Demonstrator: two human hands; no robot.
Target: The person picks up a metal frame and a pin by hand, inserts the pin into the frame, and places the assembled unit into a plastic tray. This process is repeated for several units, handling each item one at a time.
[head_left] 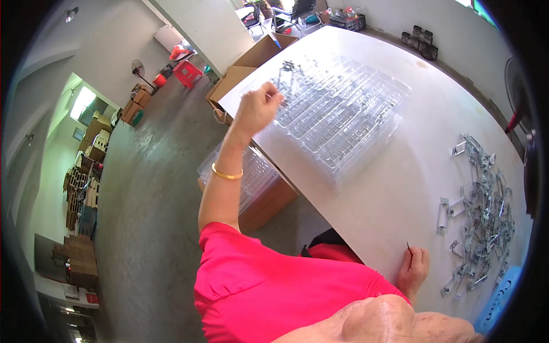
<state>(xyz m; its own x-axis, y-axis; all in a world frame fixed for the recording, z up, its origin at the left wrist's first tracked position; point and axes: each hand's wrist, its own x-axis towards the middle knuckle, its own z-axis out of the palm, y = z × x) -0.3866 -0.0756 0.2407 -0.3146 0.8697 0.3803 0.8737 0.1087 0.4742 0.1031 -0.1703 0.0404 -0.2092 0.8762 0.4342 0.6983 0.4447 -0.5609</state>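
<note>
My left hand [260, 108], a gold bangle on its wrist, is raised over the near left corner of a stack of clear plastic trays [343, 108]. Its thumb and fingers are pinched on what looks like a small metal part [283, 102], mostly hidden by the fingertips. Rows of small metal pieces show in the tray slots, and a dark metal piece [288, 66] lies at the far left corner. My right hand [413, 271] rests at the table's near edge, its fingers closed around a thin dark stick-like thing [409, 247].
A loose heap of metal brackets [483, 217] spreads over the right of the white table [366, 200]. A blue bag or box [498, 300] sits at the lower right. Below the left edge, more clear trays [257, 177] lie on a cardboard box [269, 206]. An open carton [234, 80] stands beyond.
</note>
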